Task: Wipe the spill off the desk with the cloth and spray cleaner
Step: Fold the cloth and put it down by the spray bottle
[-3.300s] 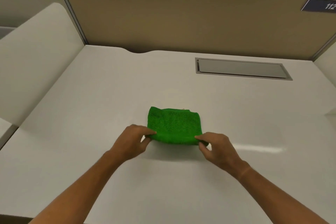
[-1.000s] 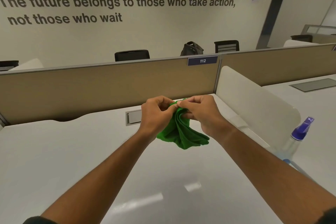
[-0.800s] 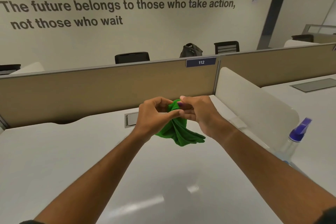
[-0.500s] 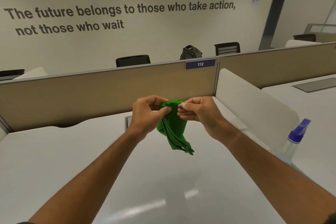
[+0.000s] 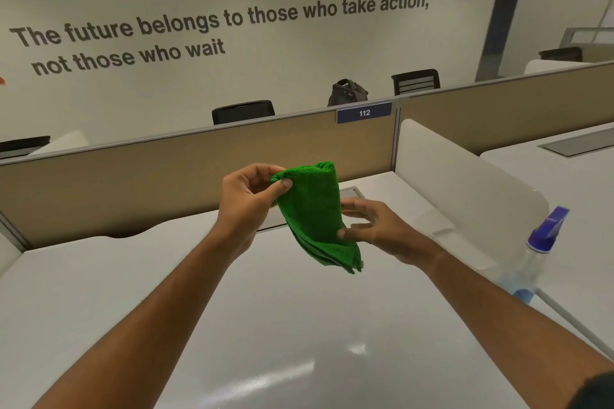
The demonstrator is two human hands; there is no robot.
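Note:
A folded green cloth (image 5: 312,209) hangs in the air above the white desk (image 5: 259,315). My left hand (image 5: 246,202) pinches its top left corner between thumb and fingers. My right hand (image 5: 382,229) is lower, at the cloth's right edge, with loosely spread fingers and the thumb tip touching the fabric. A clear spray bottle (image 5: 531,262) with a blue trigger head stands at the right edge of the desk, apart from both hands. No spill shows on the desk surface.
A tan partition (image 5: 149,173) with a "112" tag closes the back of the desk. A white side divider (image 5: 465,183) stands to the right, just behind the bottle. A cable hatch (image 5: 352,191) lies in the desk behind the cloth. Chairs and a bag stand beyond.
The cloth went from lying on the desk to held up in both hands. In the last half second my right hand let go of the top and dropped to the cloth's right side.

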